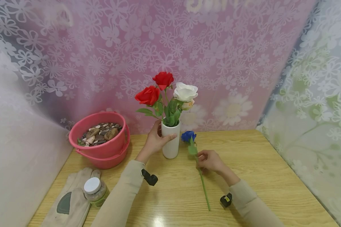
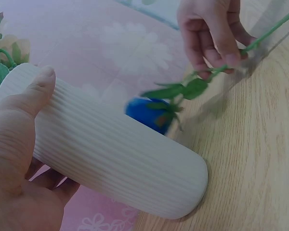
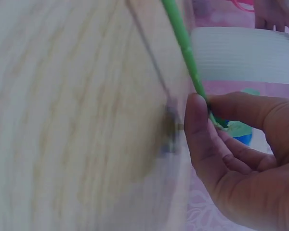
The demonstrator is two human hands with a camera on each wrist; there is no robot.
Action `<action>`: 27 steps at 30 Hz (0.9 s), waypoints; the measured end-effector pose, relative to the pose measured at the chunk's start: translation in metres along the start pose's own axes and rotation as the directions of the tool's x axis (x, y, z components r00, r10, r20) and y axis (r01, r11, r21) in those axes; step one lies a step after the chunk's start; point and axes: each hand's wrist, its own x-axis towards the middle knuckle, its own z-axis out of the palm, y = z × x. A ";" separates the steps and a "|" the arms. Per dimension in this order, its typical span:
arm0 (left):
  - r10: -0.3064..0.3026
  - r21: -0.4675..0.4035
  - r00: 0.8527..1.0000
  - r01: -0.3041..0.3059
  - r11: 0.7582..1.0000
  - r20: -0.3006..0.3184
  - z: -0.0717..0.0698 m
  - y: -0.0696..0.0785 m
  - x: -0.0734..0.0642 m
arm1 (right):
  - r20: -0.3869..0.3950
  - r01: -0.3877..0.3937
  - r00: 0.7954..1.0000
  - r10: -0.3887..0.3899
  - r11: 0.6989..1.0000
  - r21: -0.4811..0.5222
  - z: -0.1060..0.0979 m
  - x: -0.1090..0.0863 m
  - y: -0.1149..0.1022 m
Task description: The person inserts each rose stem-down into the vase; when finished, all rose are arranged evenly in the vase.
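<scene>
A white ribbed vase (image 1: 171,142) stands upright on the table, holding two red roses (image 1: 148,95), a white rose (image 1: 185,92) and a paler bloom half hidden below it. My left hand (image 1: 157,140) grips the vase near its rim, thumb across the front and fingers behind, as the left wrist view also shows. Right of the vase, my right hand (image 1: 211,161) pinches the green stem of a blue rose (image 1: 188,136) between thumb and fingers. The bloom points toward the back and the long stem (image 1: 205,189) runs to the front, close over the tabletop.
A pink bucket (image 1: 102,154) of pebbles and shells stands at the back left. In front of it lie pale work gloves (image 1: 71,198), with a white-lidded jar (image 1: 96,190) beside them. A floral curtain (image 1: 216,63) hangs behind the wooden table (image 1: 244,157).
</scene>
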 end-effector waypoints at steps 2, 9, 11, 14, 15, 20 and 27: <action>-0.003 0.008 1.000 0.003 1.000 0.000 0.000 0.000 0.000 | -0.009 0.017 1.000 -0.017 1.000 0.015 -0.002 -0.001 -0.003; -0.002 0.016 1.000 0.002 1.000 -0.002 0.000 -0.001 0.001 | -0.043 0.068 0.997 -0.064 0.994 0.091 -0.012 -0.003 -0.022; -0.001 0.015 1.000 0.001 1.000 -0.001 -0.001 -0.001 0.000 | -0.060 0.091 0.995 -0.085 0.991 0.099 -0.016 -0.004 -0.027; -0.003 0.011 1.000 0.003 1.000 0.000 -0.001 -0.001 0.000 | -0.096 0.122 0.989 -0.112 0.987 0.107 -0.020 -0.006 -0.036; -0.004 0.011 1.000 0.004 1.000 0.000 -0.001 0.000 0.000 | -0.107 0.134 0.987 -0.123 0.985 0.110 -0.021 -0.006 -0.038; -0.004 0.014 1.000 0.004 1.000 -0.001 0.000 -0.001 0.000 | -0.183 0.191 0.969 -0.166 0.973 0.126 -0.025 -0.006 -0.051; 0.013 -0.003 1.000 -0.013 1.000 0.005 0.000 -0.001 0.000 | -0.285 0.273 0.932 -0.225 0.951 0.143 -0.027 -0.003 -0.068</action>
